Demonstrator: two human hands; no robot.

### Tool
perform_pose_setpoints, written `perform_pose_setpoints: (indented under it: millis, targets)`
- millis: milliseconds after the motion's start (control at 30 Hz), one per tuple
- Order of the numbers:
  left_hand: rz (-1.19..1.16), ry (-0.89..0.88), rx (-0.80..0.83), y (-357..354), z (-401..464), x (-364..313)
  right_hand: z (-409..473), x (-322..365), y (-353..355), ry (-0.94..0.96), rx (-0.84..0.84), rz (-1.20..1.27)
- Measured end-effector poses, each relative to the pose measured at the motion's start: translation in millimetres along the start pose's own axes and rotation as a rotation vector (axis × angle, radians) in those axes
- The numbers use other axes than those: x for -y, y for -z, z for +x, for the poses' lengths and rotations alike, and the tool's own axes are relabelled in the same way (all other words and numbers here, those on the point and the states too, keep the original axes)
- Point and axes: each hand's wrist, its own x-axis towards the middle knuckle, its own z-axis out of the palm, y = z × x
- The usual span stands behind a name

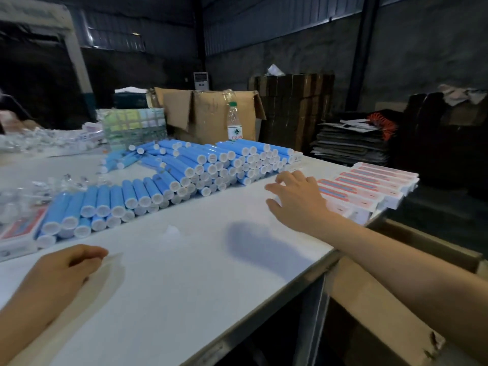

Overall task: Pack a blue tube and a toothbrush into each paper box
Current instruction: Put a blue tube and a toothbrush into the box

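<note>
Blue tubes with white caps (169, 178) lie stacked in a long pile across the white table (190, 273). A row of pink-and-white paper boxes (369, 186) lies at the table's right edge. My right hand (295, 199) reaches over the left end of that row, fingers spread and relaxed, touching or just above the nearest box. My left hand (66, 270) rests on the table at the near left, fingers loosely curled, holding nothing I can see. Clear-wrapped toothbrushes (34, 188) lie at the far left.
More paper boxes (18, 233) sit at the left edge. A water bottle (235, 122) and an open cardboard carton (211, 112) stand behind the tubes. An open brown carton (396, 299) sits below the table's right side. A small white scrap (171, 229) lies mid-table.
</note>
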Motion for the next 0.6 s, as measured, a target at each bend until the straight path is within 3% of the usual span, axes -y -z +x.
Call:
perform_pose_setpoints:
  millis: [167,300,600]
  targets:
    - [0.039,-0.018,-0.072,-4,-30,-35,32,126,2,0.306,0.025,0.378]
    - [0.064,-0.039,-0.086,-6,-31,-39,40,195,-20,0.376,0.140,0.480]
    - [0.085,-0.038,-0.048,-6,-33,-38,40,210,-45,0.412,0.108,0.478]
